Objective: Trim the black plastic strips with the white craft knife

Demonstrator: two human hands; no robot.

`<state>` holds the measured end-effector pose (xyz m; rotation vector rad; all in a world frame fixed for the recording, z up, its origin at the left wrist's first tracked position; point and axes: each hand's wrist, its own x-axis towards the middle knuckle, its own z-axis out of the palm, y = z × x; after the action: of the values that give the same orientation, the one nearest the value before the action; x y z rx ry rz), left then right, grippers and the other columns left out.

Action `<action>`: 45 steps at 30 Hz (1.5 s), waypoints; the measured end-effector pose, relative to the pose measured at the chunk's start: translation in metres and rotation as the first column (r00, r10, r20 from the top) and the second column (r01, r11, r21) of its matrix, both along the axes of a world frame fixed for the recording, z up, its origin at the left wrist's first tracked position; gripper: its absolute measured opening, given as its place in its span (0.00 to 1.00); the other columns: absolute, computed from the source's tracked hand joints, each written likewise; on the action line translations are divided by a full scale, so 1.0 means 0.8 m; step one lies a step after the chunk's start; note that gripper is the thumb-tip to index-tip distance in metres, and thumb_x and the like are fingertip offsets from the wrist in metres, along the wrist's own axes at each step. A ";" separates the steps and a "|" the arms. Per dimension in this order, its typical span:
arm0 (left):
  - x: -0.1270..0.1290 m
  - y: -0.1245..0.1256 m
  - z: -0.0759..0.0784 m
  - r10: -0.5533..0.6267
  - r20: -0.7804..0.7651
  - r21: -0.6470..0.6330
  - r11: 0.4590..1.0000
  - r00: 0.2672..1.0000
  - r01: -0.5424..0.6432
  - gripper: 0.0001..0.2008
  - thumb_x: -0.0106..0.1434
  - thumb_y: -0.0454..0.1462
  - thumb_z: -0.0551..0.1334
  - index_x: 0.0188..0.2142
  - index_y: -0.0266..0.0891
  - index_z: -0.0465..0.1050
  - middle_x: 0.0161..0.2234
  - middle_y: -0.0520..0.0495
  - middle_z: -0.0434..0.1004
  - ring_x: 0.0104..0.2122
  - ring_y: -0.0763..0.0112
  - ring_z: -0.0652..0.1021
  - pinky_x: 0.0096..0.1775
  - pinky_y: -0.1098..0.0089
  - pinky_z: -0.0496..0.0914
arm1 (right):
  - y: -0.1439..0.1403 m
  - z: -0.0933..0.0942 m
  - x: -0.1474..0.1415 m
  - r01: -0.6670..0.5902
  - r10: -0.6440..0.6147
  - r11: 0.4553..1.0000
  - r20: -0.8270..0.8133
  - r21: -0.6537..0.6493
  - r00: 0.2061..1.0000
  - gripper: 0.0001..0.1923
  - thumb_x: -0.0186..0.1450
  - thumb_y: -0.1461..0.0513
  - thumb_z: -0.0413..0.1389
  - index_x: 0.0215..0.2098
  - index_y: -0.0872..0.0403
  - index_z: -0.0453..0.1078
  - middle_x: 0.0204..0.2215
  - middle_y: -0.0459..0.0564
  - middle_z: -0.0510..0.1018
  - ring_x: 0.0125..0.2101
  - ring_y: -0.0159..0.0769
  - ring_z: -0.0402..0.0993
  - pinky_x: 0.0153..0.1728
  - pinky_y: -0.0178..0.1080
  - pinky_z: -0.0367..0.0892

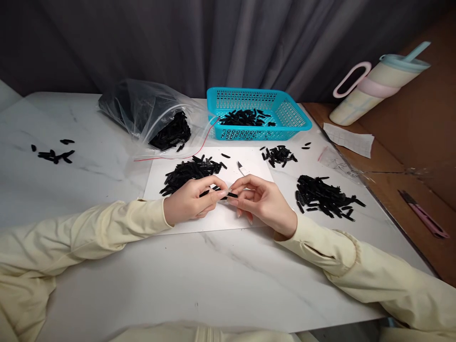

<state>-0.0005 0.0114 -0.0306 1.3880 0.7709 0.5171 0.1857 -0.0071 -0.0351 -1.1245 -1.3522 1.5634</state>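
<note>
Centre, before me: sheet (223,222) on table (142,294); above it, left hand (194,199) and right hand (265,199) side by side, a short strip (232,194) between their fingertips. On the sheet behind the left hand: left pile (188,172); behind the right, small blade (240,166). Behind the sheet, I list large bag (121,107) at left, basket (263,132) at right, pieces inside both. Far left: loose scatter (55,156). Right of the sheet: small pile (280,155) at the rear, larger pile (322,197) nearer me. Beyond the table's right edge, on cardboard (384,190): tumbler (374,95) rearmost, paper slip (351,139) before it, cutter (423,213) foremost. Behind everything: curtain (160,42).
</note>
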 end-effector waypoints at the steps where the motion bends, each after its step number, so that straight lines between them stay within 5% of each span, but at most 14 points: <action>1: 0.000 0.000 0.000 0.005 0.000 0.001 1.000 1.000 -0.005 0.05 0.64 0.38 0.54 0.35 0.38 0.61 0.11 0.65 0.49 0.10 0.85 0.52 0.12 0.83 0.48 | 0.000 0.001 0.000 -0.022 0.022 1.000 0.001 -0.010 1.000 0.16 0.51 0.58 0.65 0.33 0.56 0.66 0.21 0.42 0.71 0.15 0.26 0.68 0.09 0.27 0.60; 9: -0.001 -0.003 -0.001 0.037 -0.017 0.137 0.990 0.999 -0.035 0.05 0.64 0.38 0.54 0.36 0.37 0.63 0.11 0.64 0.51 0.11 0.84 0.54 0.13 0.82 0.50 | 0.002 0.009 0.003 -0.139 0.146 0.985 0.069 -0.097 0.987 0.18 0.51 0.54 0.65 0.31 0.58 0.68 0.18 0.44 0.72 0.16 0.27 0.68 0.11 0.27 0.61; 15: 0.000 -0.004 -0.003 0.044 -0.018 0.198 0.979 0.999 -0.040 0.06 0.63 0.39 0.55 0.36 0.38 0.63 0.12 0.62 0.54 0.12 0.83 0.56 0.14 0.81 0.52 | -0.001 0.009 0.003 -0.269 0.275 0.961 0.144 -0.063 0.951 0.20 0.62 0.50 0.54 0.26 0.60 0.69 0.21 0.51 0.75 0.16 0.27 0.68 0.14 0.29 0.62; 18: 0.003 -0.003 -0.002 0.099 0.074 0.055 0.993 0.992 -0.103 0.06 0.63 0.40 0.56 0.36 0.39 0.62 0.11 0.64 0.52 0.10 0.84 0.53 0.13 0.82 0.50 | 0.007 0.030 0.015 -0.310 0.266 0.947 0.332 0.086 0.905 0.22 0.65 0.50 0.50 0.24 0.59 0.69 0.19 0.49 0.74 0.15 0.27 0.66 0.15 0.30 0.61; 20: 0.005 -0.001 0.000 0.127 0.135 -0.111 0.987 0.983 -0.113 0.07 0.62 0.40 0.57 0.35 0.40 0.61 0.11 0.64 0.51 0.09 0.85 0.52 0.12 0.83 0.48 | 0.026 0.054 0.030 -0.327 0.098 0.881 0.545 0.341 0.833 0.21 0.65 0.51 0.49 0.25 0.58 0.70 0.16 0.47 0.72 0.14 0.26 0.65 0.18 0.31 0.61; 22: 0.005 0.000 0.003 0.124 0.189 -0.271 0.960 0.974 -0.069 0.08 0.62 0.41 0.57 0.32 0.39 0.62 0.11 0.63 0.53 0.08 0.86 0.51 0.11 0.83 0.46 | 0.059 0.082 0.047 -0.352 -0.190 0.724 0.662 0.594 0.725 0.21 0.66 0.52 0.48 0.25 0.57 0.70 0.15 0.46 0.71 0.16 0.27 0.65 0.22 0.32 0.60; 24: 0.004 0.002 0.005 0.106 0.235 -0.395 0.919 0.966 -0.004 0.10 0.62 0.42 0.57 0.29 0.37 0.64 0.12 0.61 0.53 0.08 0.87 0.51 0.10 0.84 0.44 | 0.098 0.108 0.060 -0.391 -0.471 0.623 0.724 0.677 0.503 0.23 0.68 0.52 0.45 0.21 0.56 0.68 0.14 0.47 0.70 0.16 0.29 0.64 0.22 0.34 0.58; 27: 0.003 0.009 0.007 0.151 0.266 -0.559 0.829 0.952 0.024 0.13 0.63 0.41 0.57 0.25 0.36 0.64 0.12 0.60 0.53 0.08 0.87 0.50 0.09 0.84 0.41 | 0.143 0.132 0.062 -0.488 -0.643 0.683 0.765 0.544 -0.047 0.23 0.68 0.52 0.43 0.26 0.58 0.68 0.18 0.53 0.73 0.19 0.35 0.67 0.21 0.35 0.49; 29: 0.002 0.016 0.007 0.212 0.277 -0.685 0.728 0.937 0.037 0.15 0.64 0.41 0.54 0.23 0.36 0.63 0.12 0.60 0.53 0.07 0.87 0.51 0.08 0.84 0.39 | 0.146 0.134 0.050 -0.552 -0.673 0.685 0.703 0.476 -0.229 0.23 0.69 0.53 0.40 0.30 0.59 0.69 0.19 0.54 0.73 0.20 0.37 0.68 0.21 0.35 0.43; 32: 0.000 0.025 0.006 0.254 0.304 -0.799 0.593 0.918 0.100 0.18 0.67 0.40 0.49 0.22 0.35 0.62 0.11 0.59 0.52 0.07 0.86 0.51 0.07 0.83 0.39 | 0.104 0.120 0.022 -0.665 -0.681 0.596 0.721 0.450 -0.123 0.23 0.69 0.58 0.37 0.27 0.57 0.68 0.15 0.50 0.70 0.16 0.33 0.64 0.20 0.36 0.39; 36: -0.001 0.027 0.004 0.260 0.328 -0.828 0.543 0.908 0.143 0.20 0.68 0.39 0.48 0.22 0.34 0.63 0.12 0.58 0.52 0.06 0.85 0.52 0.07 0.82 0.39 | 0.018 0.094 -0.015 -0.824 -0.593 0.173 0.725 0.539 0.349 0.19 0.67 0.64 0.41 0.21 0.56 0.65 0.13 0.46 0.64 0.14 0.30 0.56 0.19 0.38 0.45; 40: 0.002 0.024 0.002 0.312 0.351 -0.836 0.529 0.883 0.146 0.19 0.67 0.39 0.49 0.22 0.34 0.63 0.12 0.58 0.54 0.07 0.86 0.53 0.07 0.82 0.42 | -0.021 0.077 -0.043 -0.829 -0.442 -0.088 0.724 0.552 0.529 0.14 0.66 0.68 0.42 0.35 0.61 0.70 0.21 0.48 0.69 0.20 0.32 0.61 0.19 0.38 0.49; 42: 0.005 0.024 -0.001 0.346 0.344 -0.845 0.519 0.873 0.127 0.18 0.67 0.40 0.50 0.22 0.35 0.63 0.12 0.59 0.53 0.08 0.85 0.55 0.08 0.83 0.49 | -0.021 0.069 -0.054 -0.821 -0.474 -0.141 0.690 0.553 0.547 0.12 0.66 0.69 0.44 0.39 0.62 0.69 0.25 0.51 0.71 0.25 0.35 0.65 0.21 0.38 0.52; 45: 0.008 0.024 -0.004 0.375 0.286 -0.874 0.480 0.882 0.079 0.18 0.65 0.42 0.53 0.21 0.36 0.62 0.12 0.58 0.55 0.11 0.82 0.62 0.13 0.81 0.59 | -0.013 0.060 -0.068 -0.843 -0.527 -0.116 0.687 0.525 0.500 0.13 0.65 0.71 0.43 0.32 0.59 0.69 0.25 0.51 0.69 0.27 0.38 0.63 0.24 0.40 0.55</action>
<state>0.0055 0.0309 -0.0340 0.1890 0.6203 0.4471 0.1314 -0.0171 0.0125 -0.3650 -2.7339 -0.6932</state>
